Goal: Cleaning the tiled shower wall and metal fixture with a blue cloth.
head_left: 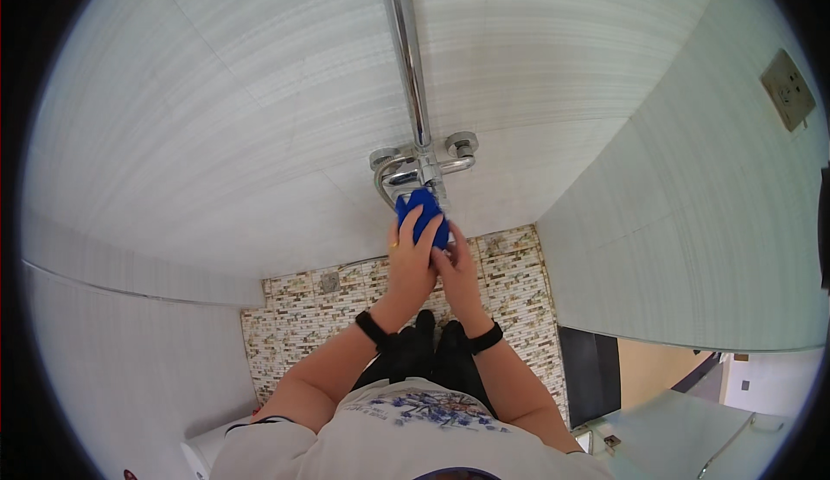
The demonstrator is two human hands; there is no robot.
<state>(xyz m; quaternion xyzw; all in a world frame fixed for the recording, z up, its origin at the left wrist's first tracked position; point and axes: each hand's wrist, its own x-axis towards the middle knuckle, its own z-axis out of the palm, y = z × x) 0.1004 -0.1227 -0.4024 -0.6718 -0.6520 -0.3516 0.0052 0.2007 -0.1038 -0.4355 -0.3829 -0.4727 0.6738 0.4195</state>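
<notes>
A blue cloth [421,206] is bunched against the lower part of the chrome shower mixer [425,169] on the wall. My left hand [411,255] lies over the cloth, its fingers bent and pressing it against the fitting. Close beside it, my right hand [457,271] curls at the cloth's lower right edge. Whatever its fingers grip there is hidden, though a bit of shiny metal shows near the fingertips. A metal hose [381,183] loops down on the left side of the mixer and passes behind the cloth.
A chrome riser pipe [407,57] runs up the pale tiled wall. Patterned mosaic tiles [510,294] cover the floor, with a square drain [330,283] at the left. A wall socket [788,89] sits at the upper right. A dark mat [590,376] lies to the right.
</notes>
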